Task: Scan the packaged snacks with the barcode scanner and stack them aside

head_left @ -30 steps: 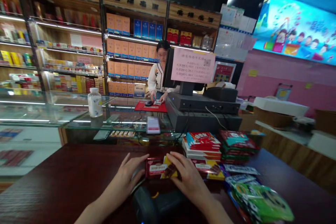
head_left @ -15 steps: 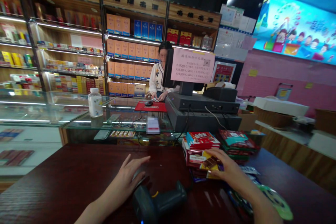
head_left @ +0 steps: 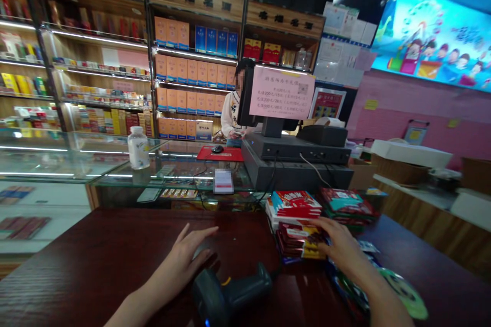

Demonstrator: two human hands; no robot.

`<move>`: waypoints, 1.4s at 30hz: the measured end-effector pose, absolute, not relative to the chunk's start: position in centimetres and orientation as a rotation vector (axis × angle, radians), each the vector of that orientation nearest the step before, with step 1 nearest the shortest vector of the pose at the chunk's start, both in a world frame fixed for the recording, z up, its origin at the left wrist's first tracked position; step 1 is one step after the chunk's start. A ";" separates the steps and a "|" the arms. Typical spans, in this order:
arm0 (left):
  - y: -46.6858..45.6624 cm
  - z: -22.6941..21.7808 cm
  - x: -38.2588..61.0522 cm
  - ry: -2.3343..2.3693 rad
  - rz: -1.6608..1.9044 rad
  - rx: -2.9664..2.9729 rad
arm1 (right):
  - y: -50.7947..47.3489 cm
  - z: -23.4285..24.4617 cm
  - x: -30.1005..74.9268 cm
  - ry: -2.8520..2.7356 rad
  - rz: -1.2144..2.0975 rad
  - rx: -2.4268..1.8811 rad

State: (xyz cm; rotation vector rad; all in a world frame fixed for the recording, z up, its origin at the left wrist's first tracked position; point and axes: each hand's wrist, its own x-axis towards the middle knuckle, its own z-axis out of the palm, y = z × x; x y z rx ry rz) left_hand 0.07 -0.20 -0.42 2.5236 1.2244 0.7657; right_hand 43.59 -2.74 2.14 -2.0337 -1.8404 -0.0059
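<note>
My left hand hovers over the dark wooden table with its fingers stretched apart, holding nothing. Just below it lies a black barcode scanner. At the right, my right hand has its fingers and thumb around the right end of a chocolate bar, which lies flat on a small stack of similar red-and-yellow bars. Behind this stack are red-and-white snack packs. Further right sits another pile of dark red and green packs, partly behind my right hand.
Beyond the table stands a glass counter with a plastic bottle, a mouse and a till monitor. Another person stands behind it. Blue packs and a green round-ended item lie by my right forearm.
The chocolate bar, tilted up with its front facing me before, now lies flat on the stack. My right hand has shifted slightly right. My left hand has barely moved.
</note>
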 end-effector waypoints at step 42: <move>0.4 -2.0 -0.6 1.178 0.683 2.635 | -2.9 2.3 32.0 -2.331 0.225 -1.423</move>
